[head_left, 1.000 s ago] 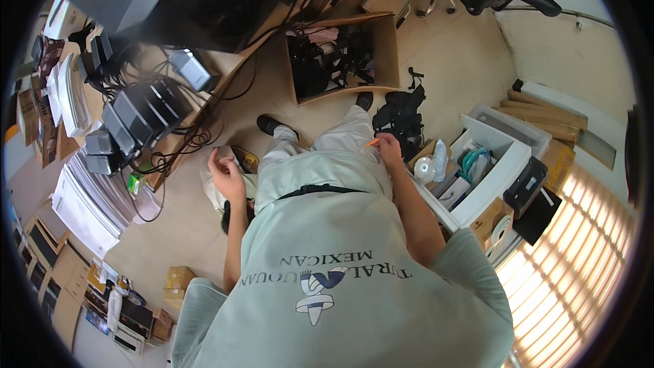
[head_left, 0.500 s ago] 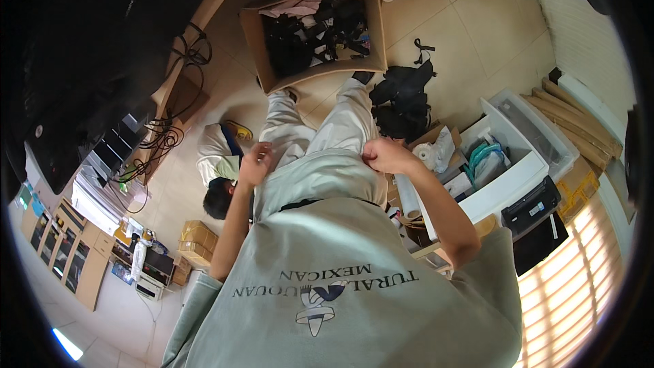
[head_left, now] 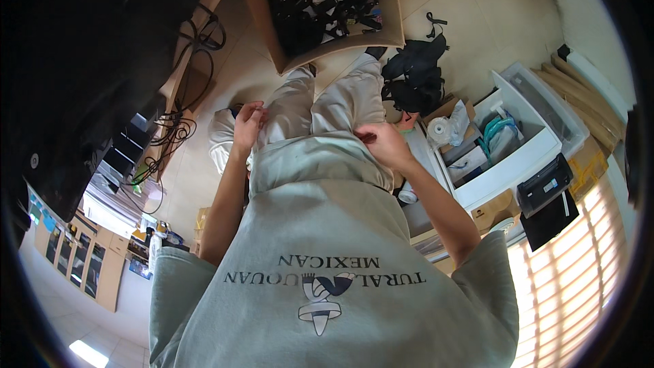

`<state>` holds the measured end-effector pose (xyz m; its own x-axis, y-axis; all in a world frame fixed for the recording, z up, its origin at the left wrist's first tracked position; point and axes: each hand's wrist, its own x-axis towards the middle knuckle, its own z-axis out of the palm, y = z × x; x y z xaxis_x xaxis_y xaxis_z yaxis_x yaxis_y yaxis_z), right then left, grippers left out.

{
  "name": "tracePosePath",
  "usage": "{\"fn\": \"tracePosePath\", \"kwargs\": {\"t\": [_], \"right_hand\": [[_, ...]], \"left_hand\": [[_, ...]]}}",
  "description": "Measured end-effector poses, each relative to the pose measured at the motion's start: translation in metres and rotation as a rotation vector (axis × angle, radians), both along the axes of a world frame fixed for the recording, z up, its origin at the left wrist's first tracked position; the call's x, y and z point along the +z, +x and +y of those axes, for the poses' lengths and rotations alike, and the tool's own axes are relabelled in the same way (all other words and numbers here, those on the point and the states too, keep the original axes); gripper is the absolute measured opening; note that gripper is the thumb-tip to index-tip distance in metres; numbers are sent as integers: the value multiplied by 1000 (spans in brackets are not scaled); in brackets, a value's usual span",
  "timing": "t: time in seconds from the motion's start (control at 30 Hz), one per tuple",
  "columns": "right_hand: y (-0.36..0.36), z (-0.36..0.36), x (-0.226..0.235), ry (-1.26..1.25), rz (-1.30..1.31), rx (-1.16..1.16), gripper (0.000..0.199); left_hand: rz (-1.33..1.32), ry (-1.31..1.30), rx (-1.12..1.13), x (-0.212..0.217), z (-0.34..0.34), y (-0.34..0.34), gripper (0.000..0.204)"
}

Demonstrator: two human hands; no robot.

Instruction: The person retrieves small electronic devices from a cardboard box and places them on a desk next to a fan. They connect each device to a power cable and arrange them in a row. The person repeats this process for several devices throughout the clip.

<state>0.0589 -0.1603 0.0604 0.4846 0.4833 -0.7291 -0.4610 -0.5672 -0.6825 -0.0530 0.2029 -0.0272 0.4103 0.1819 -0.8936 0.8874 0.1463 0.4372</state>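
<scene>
fingers (head_left: 366, 138) seemingly on shirt hem (head_left: 320, 157)

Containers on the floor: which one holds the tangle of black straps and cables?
The brown cardboard box ahead of the person's feet; the white plastic bin on the right holds pale packets and a teal item.

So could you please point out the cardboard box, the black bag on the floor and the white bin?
cardboard box (head_left: 390, 10): head view, its right wall.
black bag (head_left: 415, 78): head view, middle of the heap.
white bin (head_left: 507, 174): head view, its front rim.
</scene>
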Motion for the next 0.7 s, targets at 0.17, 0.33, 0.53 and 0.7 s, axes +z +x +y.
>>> {"fn": "tracePosePath", "kwargs": {"t": [0.17,0.33,0.53,0.7], "right_hand": [[3,21,16,11,201,46,28],[-1,6,-3,213,55,23,31],[-3,-18,7,-19,-379,393,27],[4,-36,5,-23,-814,481,26]], "left_hand": [[143,18,173,-9,-6,-47,29],[-22,67,-26,-40,-18,-63,37],[71,-11,-79,-17,-49,12,33],[66,-20,-215,-15,-64,32,33]]}}
